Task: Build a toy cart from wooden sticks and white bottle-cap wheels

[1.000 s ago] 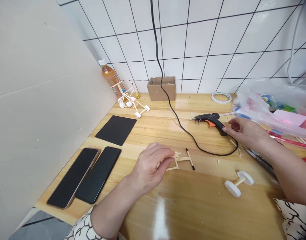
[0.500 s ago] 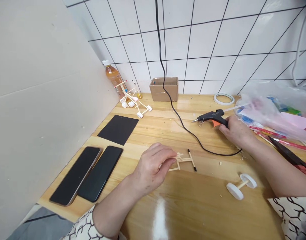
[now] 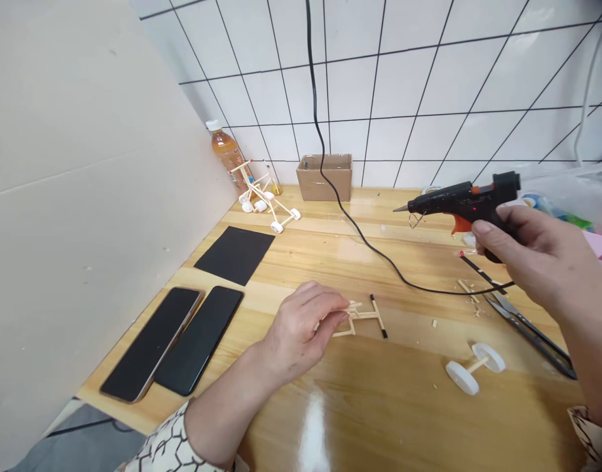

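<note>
My left hand [image 3: 305, 328] is closed in a pinch on a small frame of wooden sticks [image 3: 364, 315], low over the table; part of the frame is hidden by the fingers. One crossbar of it has black ends. My right hand [image 3: 536, 246] is wrapped round the handle of a black glue gun [image 3: 472, 202] with an orange trigger, lifted above the table. Its nozzle points left. A pair of white wheels on a short stick [image 3: 477, 367] lies on the table right of the frame.
Black scissors [image 3: 531, 334] and stick scraps lie at the right. A black cord [image 3: 359, 239] crosses the table. Two phones [image 3: 197, 341], a black sheet [image 3: 234, 254], a wheeled stick model [image 3: 259, 196], a bottle [image 3: 225, 151] and a cardboard box [image 3: 325, 180] are farther left and back.
My right hand has raised the glue gun off the table and brought it closer, uncovering the scissors and scraps. My left hand and the stick frame have stayed nearly still.
</note>
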Demonstrator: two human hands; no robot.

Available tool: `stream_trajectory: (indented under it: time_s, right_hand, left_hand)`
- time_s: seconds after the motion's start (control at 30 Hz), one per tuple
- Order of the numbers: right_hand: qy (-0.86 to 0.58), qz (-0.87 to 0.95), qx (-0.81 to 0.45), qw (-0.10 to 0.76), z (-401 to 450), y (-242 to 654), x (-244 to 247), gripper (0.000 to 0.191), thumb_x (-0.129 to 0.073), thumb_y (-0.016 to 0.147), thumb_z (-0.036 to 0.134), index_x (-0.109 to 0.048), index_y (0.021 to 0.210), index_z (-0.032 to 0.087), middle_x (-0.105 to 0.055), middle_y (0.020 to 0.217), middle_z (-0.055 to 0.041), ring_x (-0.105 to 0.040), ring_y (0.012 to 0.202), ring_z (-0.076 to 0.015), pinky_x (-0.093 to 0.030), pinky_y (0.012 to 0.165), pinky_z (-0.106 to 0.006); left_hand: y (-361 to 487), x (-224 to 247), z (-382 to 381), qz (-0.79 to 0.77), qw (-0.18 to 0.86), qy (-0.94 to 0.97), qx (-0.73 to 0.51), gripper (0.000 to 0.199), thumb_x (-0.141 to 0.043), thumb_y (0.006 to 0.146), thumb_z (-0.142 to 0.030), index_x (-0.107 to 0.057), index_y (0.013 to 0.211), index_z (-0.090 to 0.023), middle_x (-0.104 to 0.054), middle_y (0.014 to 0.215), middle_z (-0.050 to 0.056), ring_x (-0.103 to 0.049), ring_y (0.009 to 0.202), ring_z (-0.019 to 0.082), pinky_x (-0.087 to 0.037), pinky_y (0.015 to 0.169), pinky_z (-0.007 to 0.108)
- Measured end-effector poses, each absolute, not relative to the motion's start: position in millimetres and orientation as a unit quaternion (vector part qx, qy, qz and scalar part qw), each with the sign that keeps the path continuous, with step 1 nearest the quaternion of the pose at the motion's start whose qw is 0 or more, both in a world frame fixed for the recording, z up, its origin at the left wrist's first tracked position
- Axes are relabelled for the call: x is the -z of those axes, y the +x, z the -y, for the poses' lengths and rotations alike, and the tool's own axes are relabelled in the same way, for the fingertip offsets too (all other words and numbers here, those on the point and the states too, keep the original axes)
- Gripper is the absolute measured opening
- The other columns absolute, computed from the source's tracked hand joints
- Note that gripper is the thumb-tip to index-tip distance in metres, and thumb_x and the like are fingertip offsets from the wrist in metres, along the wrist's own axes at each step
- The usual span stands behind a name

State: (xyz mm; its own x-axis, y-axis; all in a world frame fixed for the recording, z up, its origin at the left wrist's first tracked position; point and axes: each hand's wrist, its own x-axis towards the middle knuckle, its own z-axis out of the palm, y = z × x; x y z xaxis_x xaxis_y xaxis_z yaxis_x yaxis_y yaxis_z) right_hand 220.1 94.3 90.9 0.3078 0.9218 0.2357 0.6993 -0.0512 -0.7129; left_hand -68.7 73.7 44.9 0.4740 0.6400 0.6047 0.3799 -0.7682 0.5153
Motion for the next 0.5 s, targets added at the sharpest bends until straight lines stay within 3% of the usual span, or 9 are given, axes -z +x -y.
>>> stream_trajectory:
  time_s: [0.1, 0.17, 0.3, 0.4, 0.5]
  right_hand:
    - [-0.668, 0.572, -0.245, 0.408, -87, 223, -97, 0.034, -0.067, 0.066, 0.048, -0.063, 0.088, 0.021, -0.066, 0.080, -0.0055, -0.058, 0.070, -0.0189, -0.042, 0.055, -0.030]
    - [-0.639, 0.609, -0.291, 0.369, -85, 226, -98, 0.035, -0.069, 0.064, 0.050, -0.066, 0.085, 0.022, -0.068, 0.086, -0.0081, -0.061, 0.076, -0.0221, -0.046, 0.056, -0.031]
    - [-0.597, 0.683, -0.314, 0.280, -82, 228, -101, 0.030, -0.063, 0.071, 0.052, -0.063, 0.063, 0.023, -0.063, 0.066, -0.0056, -0.058, 0.063, -0.0174, -0.046, 0.052, -0.029]
    - [-0.591, 0.678, -0.341, 0.274, -76, 223, -103, 0.027, -0.065, 0.069, 0.053, -0.062, 0.070, 0.026, -0.055, 0.054, -0.0014, -0.051, 0.050, -0.0151, -0.042, 0.041, -0.027]
    - [-0.590, 0.690, -0.330, 0.261, -71, 219, -103, 0.029, -0.064, 0.067, 0.056, -0.065, 0.075, 0.028, -0.057, 0.056, -0.0018, -0.052, 0.048, -0.0160, -0.043, 0.038, -0.027]
  left_hand:
    - [-69, -44, -74, -0.302, 0.157, 0.845, -0.413, 0.014, -0.056, 0.080, -0.010, -0.060, 0.092, -0.015, -0.067, 0.080, 0.007, -0.059, 0.071, 0.014, -0.049, 0.066, 0.029]
    - [-69, -44, -74, -0.301, 0.157, 0.846, -0.411, 0.015, -0.056, 0.080, -0.009, -0.060, 0.093, -0.015, -0.067, 0.081, 0.007, -0.059, 0.072, 0.014, -0.049, 0.066, 0.029]
    - [-69, -44, -74, -0.300, 0.158, 0.847, -0.409, 0.015, -0.057, 0.079, -0.008, -0.060, 0.092, -0.015, -0.067, 0.080, 0.006, -0.058, 0.072, 0.014, -0.049, 0.067, 0.029]
    - [-69, -45, -74, -0.300, 0.160, 0.847, -0.408, 0.015, -0.058, 0.078, -0.007, -0.060, 0.092, -0.014, -0.066, 0.081, 0.007, -0.058, 0.072, 0.014, -0.049, 0.067, 0.028]
    - [-69, -45, -74, -0.300, 0.162, 0.846, -0.409, 0.015, -0.057, 0.079, -0.008, -0.060, 0.092, -0.015, -0.067, 0.080, 0.006, -0.058, 0.071, 0.014, -0.048, 0.066, 0.028]
